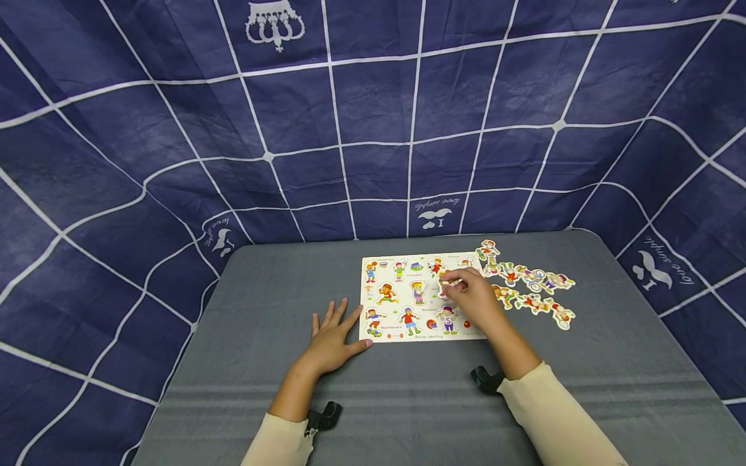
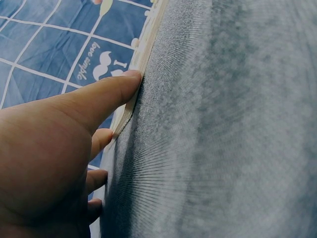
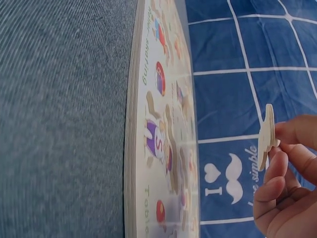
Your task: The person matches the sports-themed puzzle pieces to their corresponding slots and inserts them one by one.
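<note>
A white wooden puzzle board (image 1: 402,298) with cartoon sport figures lies flat on the grey table (image 1: 245,362). My left hand (image 1: 333,336) rests flat on the table, fingers spread, its thumb tip touching the board's near left edge (image 2: 130,106). My right hand (image 1: 473,294) hovers over the board's right part and pinches a flat wooden puzzle piece (image 1: 450,281) between thumb and fingers. In the right wrist view that piece (image 3: 267,136) is held edge-on above the board (image 3: 148,148).
Several loose figure pieces (image 1: 533,288) lie on the table right of the board. A dark blue cloth with a white grid (image 1: 373,116) hangs behind and at both sides. Bare grey table surrounds the board.
</note>
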### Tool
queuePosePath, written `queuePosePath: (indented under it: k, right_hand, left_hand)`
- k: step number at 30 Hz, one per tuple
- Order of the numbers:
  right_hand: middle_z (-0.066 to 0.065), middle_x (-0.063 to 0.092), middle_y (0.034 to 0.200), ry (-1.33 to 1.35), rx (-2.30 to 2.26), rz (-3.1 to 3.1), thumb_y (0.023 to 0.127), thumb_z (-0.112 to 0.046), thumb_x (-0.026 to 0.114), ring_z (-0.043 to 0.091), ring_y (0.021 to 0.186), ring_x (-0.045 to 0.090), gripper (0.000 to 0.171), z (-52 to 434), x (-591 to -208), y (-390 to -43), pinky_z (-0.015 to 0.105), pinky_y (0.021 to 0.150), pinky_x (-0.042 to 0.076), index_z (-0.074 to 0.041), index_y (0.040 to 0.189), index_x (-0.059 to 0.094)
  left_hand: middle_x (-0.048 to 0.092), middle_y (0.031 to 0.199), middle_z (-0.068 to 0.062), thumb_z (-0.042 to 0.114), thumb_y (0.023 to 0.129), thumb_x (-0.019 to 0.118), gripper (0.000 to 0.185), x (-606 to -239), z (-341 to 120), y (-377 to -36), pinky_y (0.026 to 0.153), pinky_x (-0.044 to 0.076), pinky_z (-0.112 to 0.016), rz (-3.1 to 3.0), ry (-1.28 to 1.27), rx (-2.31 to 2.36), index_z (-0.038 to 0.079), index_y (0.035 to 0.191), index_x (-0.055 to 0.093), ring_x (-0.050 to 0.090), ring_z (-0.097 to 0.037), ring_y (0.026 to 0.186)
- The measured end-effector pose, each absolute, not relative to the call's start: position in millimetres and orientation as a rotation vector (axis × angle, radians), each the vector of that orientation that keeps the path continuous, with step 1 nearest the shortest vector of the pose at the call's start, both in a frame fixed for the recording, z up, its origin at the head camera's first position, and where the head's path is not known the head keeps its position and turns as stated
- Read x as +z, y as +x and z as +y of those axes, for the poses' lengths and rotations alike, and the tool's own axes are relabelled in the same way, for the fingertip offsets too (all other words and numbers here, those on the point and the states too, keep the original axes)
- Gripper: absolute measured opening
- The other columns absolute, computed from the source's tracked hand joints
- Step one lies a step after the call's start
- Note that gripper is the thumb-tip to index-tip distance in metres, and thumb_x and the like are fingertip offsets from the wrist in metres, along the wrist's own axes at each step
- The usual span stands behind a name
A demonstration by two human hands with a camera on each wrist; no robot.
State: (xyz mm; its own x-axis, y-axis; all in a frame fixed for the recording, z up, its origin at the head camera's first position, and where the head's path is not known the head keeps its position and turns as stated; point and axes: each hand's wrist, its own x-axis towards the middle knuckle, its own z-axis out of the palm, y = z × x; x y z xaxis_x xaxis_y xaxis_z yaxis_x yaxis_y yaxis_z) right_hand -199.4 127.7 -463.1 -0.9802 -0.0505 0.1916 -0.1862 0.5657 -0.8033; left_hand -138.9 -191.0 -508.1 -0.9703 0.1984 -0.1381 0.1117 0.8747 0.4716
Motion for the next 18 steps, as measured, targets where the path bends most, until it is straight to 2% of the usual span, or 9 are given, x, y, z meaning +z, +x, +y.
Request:
queuePosePath:
  k: [18]
  right_hand:
    - [0.007, 0.061, 0.095, 0.259, 1.451, -2.663, 0.087, -0.010, 0.074, 0.011, 0.071, 0.052, 0.015, 100.1, -466.8, -209.3, 0.021, 0.060, 0.042, -0.011, 0.102, 0.076]
  left_hand:
    - [0.018, 0.170, -0.012, 0.062, 0.089, 0.066, 0.082, -506.9, -190.6, -138.8, 0.120, -0.004, -0.072, 2.860, 0.239, 0.713, 0.029, 0.158, 0.037, 0.003, -0.040, 0.159]
